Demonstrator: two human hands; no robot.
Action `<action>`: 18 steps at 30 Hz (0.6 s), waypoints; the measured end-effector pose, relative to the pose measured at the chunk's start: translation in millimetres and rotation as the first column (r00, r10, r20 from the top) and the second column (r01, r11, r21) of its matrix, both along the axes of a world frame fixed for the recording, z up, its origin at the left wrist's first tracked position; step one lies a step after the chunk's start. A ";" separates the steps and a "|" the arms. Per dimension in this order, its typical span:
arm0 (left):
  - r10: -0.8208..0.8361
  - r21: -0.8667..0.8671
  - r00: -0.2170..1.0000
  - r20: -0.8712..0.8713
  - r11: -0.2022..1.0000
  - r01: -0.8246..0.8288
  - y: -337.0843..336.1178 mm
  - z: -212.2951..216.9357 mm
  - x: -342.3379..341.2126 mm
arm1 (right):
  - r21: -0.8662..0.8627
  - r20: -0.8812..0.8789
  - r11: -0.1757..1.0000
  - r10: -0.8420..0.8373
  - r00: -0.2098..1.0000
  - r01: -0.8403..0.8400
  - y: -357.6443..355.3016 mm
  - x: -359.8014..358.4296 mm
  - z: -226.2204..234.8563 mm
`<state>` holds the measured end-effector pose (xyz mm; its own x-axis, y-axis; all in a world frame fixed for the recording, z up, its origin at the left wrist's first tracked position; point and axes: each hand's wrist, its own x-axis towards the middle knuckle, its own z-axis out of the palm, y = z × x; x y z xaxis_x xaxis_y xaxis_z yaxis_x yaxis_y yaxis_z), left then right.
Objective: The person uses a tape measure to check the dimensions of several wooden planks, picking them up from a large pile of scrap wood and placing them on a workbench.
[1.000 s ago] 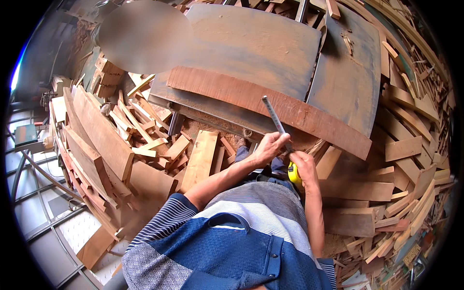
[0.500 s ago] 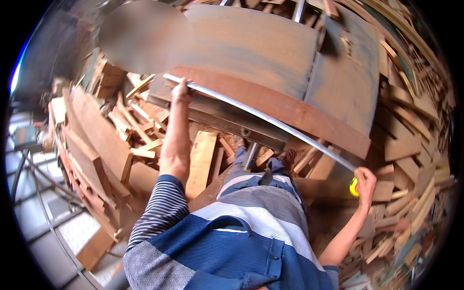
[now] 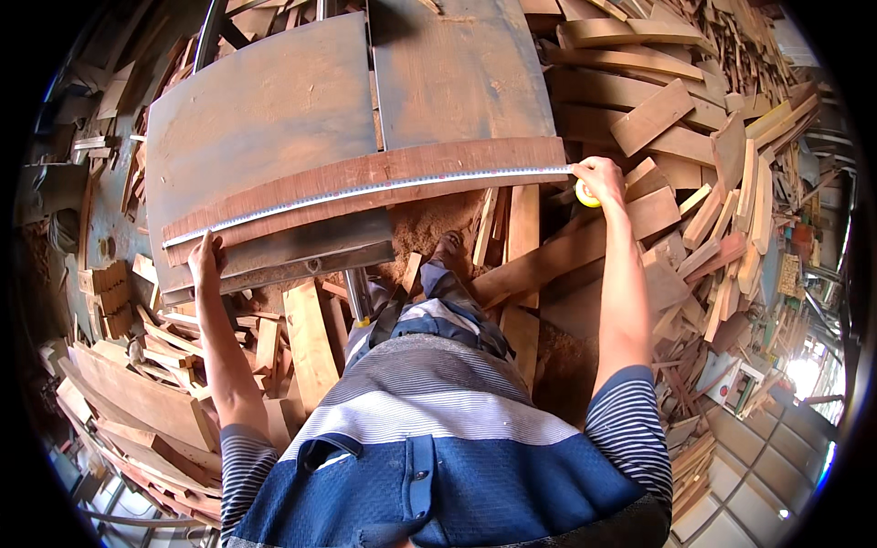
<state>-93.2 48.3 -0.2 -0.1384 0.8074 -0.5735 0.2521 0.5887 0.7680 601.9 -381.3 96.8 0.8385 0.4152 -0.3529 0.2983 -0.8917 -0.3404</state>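
A long reddish-brown board (image 3: pixel 356 176) lies along the near edge of a dusty metal machine table (image 3: pixel 274 110). Across the board's length runs the pale blade of a tape measure (image 3: pixel 402 184), its face with markings turned up. Near the board's left end, my left hand (image 3: pixel 208 259) is closed, fingertips pinching at the blade a little in from its tip. At the right end, my right hand (image 3: pixel 600 179) grips the blade beside the yellow tape case (image 3: pixel 586 194), which is partly hidden by the fingers.
Timber offcuts (image 3: pixel 639 119) are heaped to the right of the table. Stacked boards (image 3: pixel 137 388) stand at the lower left. A loose plank (image 3: pixel 312 347) leans near my legs, and sawdust (image 3: pixel 420 228) covers the ground by my feet.
My view has swung to the right, so the table appears farther left. The tape blade, earlier held out along the board's near edge, now lies over the board. Both hands keep hold.
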 end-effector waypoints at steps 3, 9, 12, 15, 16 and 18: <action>-0.094 0.115 0.995 0.032 0.989 0.090 -56.6 25.9 31.6 | 0.028 0.070 0.999 0.028 0.997 -0.030 -8.2 13.1 -23.4; -0.125 0.154 0.992 0.032 0.981 0.119 -178.2 37.5 63.8 | 0.029 0.030 0.999 0.042 0.999 -0.042 -5.4 27.7 -39.1; -0.055 0.033 0.994 0.096 0.998 0.052 -227.5 31.5 68.0 | 0.055 -0.032 0.998 0.042 0.999 -0.040 -5.9 30.6 -39.5; 0.043 -0.046 0.991 0.125 0.998 -0.038 -263.2 18.0 65.4 | 0.031 -0.003 0.994 0.107 0.994 -0.106 -7.7 33.4 -41.7; 0.052 -0.070 0.992 0.115 0.997 -0.044 -270.6 16.5 63.3 | 0.038 -0.024 0.994 0.106 0.994 -0.105 -8.3 32.8 -42.1; 0.050 -0.075 0.991 0.127 0.996 -0.040 -281.3 15.7 62.1 | 0.055 -0.038 0.992 0.116 0.993 -0.114 -9.4 33.1 -43.2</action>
